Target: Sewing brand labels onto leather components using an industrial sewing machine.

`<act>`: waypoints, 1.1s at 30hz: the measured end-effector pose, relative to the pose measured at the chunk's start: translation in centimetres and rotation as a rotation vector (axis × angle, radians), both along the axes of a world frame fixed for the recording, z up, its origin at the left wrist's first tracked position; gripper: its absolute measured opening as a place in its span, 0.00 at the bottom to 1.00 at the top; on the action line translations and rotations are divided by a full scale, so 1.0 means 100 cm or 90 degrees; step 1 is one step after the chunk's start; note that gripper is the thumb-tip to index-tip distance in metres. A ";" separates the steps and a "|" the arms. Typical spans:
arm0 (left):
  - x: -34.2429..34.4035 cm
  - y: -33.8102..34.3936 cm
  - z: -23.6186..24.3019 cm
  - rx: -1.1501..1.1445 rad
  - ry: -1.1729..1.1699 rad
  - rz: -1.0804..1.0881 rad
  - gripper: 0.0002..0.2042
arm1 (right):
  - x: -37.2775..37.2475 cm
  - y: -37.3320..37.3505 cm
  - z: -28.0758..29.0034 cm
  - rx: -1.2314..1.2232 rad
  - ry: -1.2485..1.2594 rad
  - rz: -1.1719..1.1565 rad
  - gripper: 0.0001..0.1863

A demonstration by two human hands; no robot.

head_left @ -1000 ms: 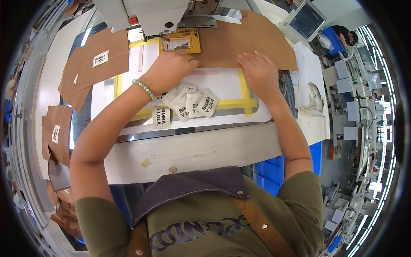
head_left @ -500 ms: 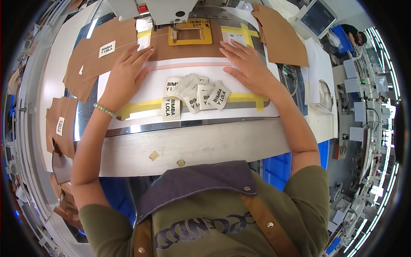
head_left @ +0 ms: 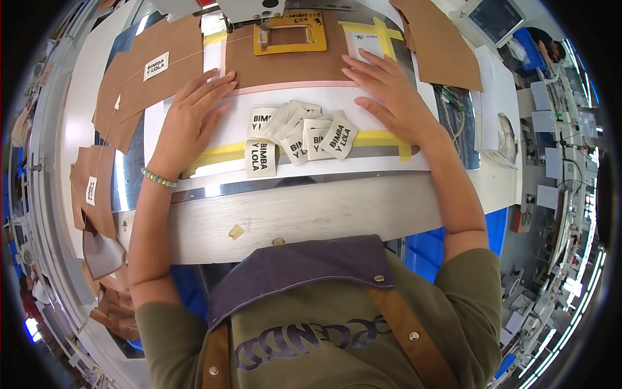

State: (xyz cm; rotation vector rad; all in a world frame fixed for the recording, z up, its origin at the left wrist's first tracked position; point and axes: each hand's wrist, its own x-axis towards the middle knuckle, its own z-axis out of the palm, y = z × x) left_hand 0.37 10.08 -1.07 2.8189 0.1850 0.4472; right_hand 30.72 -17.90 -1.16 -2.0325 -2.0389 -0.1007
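Note:
A flat brown sheet (head_left: pixel 285 72) lies on a white board (head_left: pixel 223 139), its near edge along a pink strip (head_left: pixel 291 85). My left hand (head_left: pixel 194 117) rests palm down by the sheet's near left corner, fingers stretched toward its edge. At the right edge, my right hand (head_left: pixel 389 91) lies with fingers spread, fingertips over the sheet and a taped white paper (head_left: pixel 364 44). Neither hand grips anything. Over the sheet's far part sits a yellow frame (head_left: pixel 291 49) with a rectangular window, below a sewing machine head (head_left: pixel 253 10). Between my hands is a pile of cream printed labels (head_left: pixel 340 137).
More brown pieces lie at the left, one bearing a cream label (head_left: pixel 156 66), with a thread running across to the machine. Brown sheets (head_left: pixel 444 48) are stacked at the far right beside a monitor (head_left: pixel 490 23). Cables (head_left: pixel 457 120) and a white box (head_left: pixel 499 107) sit nearby.
The brown sheet's near edge has come up against the pink strip, where a white gap showed before. My right hand has shifted slightly right. The head view has moved a little.

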 end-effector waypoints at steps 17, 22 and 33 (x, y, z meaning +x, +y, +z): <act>-0.007 -0.001 -0.004 0.052 0.032 0.055 0.25 | -0.004 0.000 0.005 0.008 0.041 0.016 0.26; -0.006 -0.001 -0.005 0.052 0.042 0.043 0.25 | -0.003 -0.002 0.003 0.011 0.047 0.027 0.26; -0.004 0.010 -0.011 0.042 0.000 0.026 0.25 | 0.008 0.004 -0.005 0.048 0.044 0.053 0.25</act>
